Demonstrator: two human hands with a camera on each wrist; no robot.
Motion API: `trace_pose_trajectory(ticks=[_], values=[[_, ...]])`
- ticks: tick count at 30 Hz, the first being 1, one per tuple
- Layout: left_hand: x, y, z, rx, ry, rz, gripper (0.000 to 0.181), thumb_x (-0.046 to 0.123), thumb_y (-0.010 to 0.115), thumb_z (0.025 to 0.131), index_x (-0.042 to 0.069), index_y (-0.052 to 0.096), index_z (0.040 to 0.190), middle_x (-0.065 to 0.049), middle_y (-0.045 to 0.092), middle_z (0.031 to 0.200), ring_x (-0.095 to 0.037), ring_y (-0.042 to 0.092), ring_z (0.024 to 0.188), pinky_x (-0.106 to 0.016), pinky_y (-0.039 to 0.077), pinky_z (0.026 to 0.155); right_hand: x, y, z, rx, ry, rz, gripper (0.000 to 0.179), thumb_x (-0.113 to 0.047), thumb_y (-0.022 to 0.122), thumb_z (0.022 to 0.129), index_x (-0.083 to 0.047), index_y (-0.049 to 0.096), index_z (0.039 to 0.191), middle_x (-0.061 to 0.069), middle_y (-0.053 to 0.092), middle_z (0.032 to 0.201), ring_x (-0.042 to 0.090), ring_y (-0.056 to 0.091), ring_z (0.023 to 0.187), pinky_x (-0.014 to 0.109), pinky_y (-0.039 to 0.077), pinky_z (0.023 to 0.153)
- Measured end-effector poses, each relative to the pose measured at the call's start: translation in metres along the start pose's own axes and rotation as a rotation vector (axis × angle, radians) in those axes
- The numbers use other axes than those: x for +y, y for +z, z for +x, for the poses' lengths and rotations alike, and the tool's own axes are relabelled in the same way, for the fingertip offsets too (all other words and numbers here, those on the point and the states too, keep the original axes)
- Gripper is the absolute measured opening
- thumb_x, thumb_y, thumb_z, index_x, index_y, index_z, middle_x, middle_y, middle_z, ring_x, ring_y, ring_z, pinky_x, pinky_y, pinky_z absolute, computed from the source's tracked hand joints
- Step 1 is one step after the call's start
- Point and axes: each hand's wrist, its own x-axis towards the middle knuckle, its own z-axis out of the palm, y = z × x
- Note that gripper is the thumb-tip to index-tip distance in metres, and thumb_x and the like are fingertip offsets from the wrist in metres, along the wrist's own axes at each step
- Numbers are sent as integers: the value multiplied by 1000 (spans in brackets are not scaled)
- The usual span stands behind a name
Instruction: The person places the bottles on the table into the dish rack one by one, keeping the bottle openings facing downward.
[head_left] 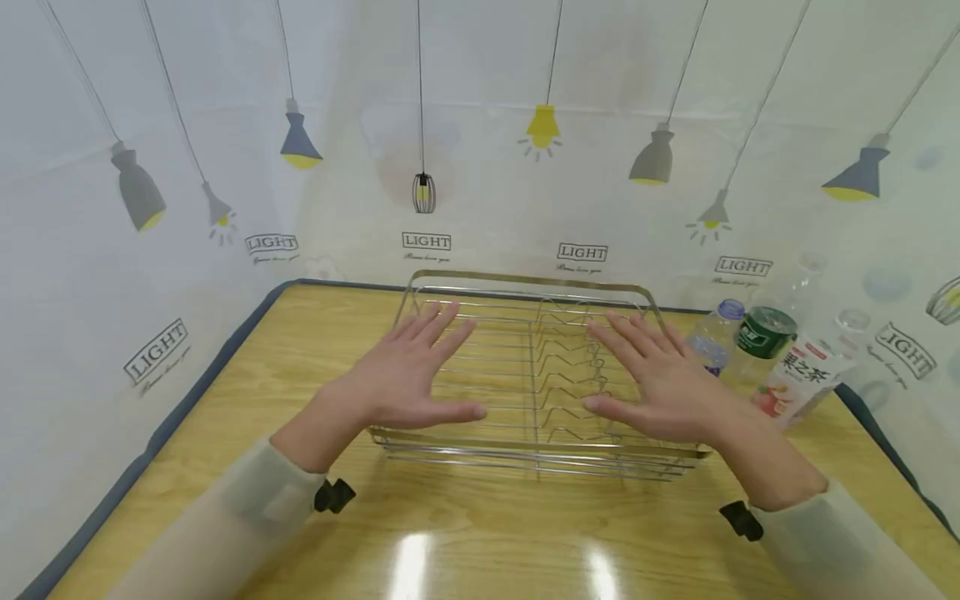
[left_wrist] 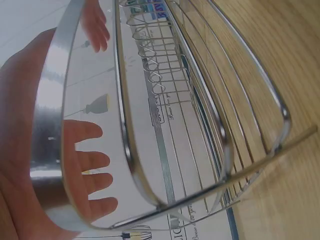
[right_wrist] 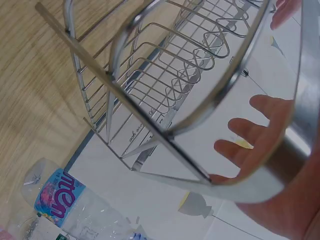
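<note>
A silver wire dish rack (head_left: 465, 440) stands on the wood-grain table, with a row of bent wire plate slots right of its middle. Over its left half is my left hand (head_left: 397, 379), palm down, fingers straight and thumb spread toward the middle. My right hand (head_left: 667, 387) mirrors it above the right half, fingers extended. Neither hand grips anything. In the left wrist view, the left fingers (left_wrist: 92, 161) show beyond the rack's flat metal rim (left_wrist: 49, 120). The right wrist view has the right fingers (right_wrist: 247, 131) behind the rim at the other end.
Several clear plastic bottles are grouped right of the rack: one with a blue cap (head_left: 731, 310), one with a green label (head_left: 765, 333), one with a white peach-picture label (head_left: 799, 375). A lamp-printed white sheet (head_left: 487, 192) rises behind the table (head_left: 480, 517) and along its sides.
</note>
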Motion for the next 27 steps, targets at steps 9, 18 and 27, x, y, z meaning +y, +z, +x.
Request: trace_pose_trajectory(ticks=[9,18,27], values=[[7,-2,1,59,20,-190,91,70,66,99,21,39,171,-9,39,176,-35,40,162,-62,41,127,17,-14,-18,243,21,111,65,-43,72,107,-13,51,161,18,60,150,41,68,125,61,61,85],[16,-2,1,38,135,-484,71,45,72,105,18,46,166,-6,50,167,-31,55,149,-55,51,118,61,-34,-49,491,148,162,49,-23,73,107,-6,60,151,22,63,141,44,65,115,33,52,88],[22,-2,2,-6,136,-647,65,39,72,107,19,48,164,-2,56,162,-23,62,141,-45,55,115,105,-53,-82,737,449,169,56,-18,67,108,-1,51,159,28,59,147,-9,39,106,8,25,89]])
